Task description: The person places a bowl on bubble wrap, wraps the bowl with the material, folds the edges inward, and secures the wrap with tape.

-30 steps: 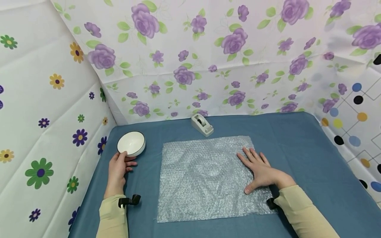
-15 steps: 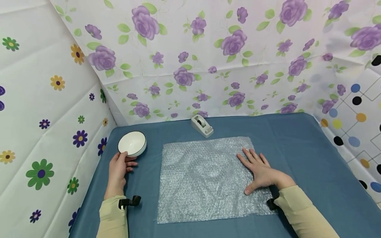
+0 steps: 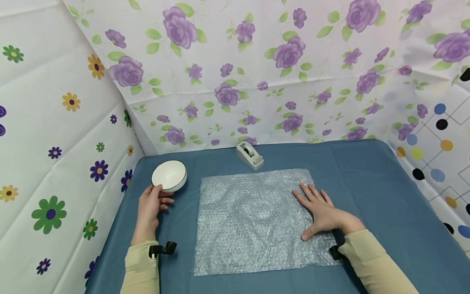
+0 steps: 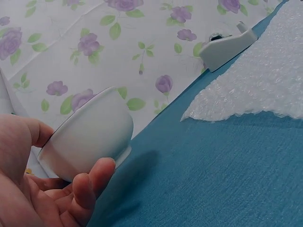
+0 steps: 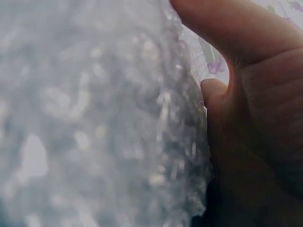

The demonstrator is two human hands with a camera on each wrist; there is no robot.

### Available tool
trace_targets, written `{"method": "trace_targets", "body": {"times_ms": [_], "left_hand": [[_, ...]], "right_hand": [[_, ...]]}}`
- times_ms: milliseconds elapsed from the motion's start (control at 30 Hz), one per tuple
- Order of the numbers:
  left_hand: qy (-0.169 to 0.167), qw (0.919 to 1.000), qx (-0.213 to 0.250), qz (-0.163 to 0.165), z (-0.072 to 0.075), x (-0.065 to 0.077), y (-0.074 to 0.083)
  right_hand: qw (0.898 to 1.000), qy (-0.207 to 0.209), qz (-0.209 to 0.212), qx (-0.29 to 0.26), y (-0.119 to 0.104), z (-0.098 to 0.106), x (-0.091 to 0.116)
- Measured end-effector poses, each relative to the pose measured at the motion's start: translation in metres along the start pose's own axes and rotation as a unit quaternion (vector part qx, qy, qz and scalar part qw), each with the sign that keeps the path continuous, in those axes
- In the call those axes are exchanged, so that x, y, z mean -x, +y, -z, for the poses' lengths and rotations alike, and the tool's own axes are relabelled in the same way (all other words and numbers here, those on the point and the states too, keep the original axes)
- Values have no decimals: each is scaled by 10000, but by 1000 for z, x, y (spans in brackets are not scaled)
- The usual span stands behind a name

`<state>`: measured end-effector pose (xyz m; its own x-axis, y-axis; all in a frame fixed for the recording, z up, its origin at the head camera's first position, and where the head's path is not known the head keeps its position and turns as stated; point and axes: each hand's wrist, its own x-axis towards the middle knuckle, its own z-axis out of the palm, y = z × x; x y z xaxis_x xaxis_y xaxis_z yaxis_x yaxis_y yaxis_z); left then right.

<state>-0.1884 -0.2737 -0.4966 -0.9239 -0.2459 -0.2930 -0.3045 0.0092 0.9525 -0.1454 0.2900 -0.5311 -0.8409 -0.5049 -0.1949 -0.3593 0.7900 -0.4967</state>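
Above cloth (image 3: 371, 183), smooth round bowl (image 3: 169, 174) in left grip (image 3: 149, 208), right grip (image 3: 324, 214) wide on bumpy bubble wrap (image 3: 246, 224)

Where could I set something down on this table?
Widest bare patch: the blue cloth right of the tape dispenser, bordered by the bubble wrap, right hand and flowered backdrop. Crowded: far left, where the left hand holds the bowl.

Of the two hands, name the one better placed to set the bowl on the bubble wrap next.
Left, most likely: the left hand holds the bowl near its rim, while the right hand lies spread on the right side of the bubble wrap, away from the bowl.
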Motion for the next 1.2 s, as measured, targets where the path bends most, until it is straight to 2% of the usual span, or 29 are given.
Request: {"method": "trace_targets", "body": {"times_ms": [567, 1200], "left_hand": [[-50, 9999, -61, -121, -2, 4, 4], [-451, 9967, -450, -511, -18, 16, 15]], "right_hand": [[10000, 45, 54, 57, 1, 0, 0], [10000, 73, 19, 35, 1, -1, 0]]}}
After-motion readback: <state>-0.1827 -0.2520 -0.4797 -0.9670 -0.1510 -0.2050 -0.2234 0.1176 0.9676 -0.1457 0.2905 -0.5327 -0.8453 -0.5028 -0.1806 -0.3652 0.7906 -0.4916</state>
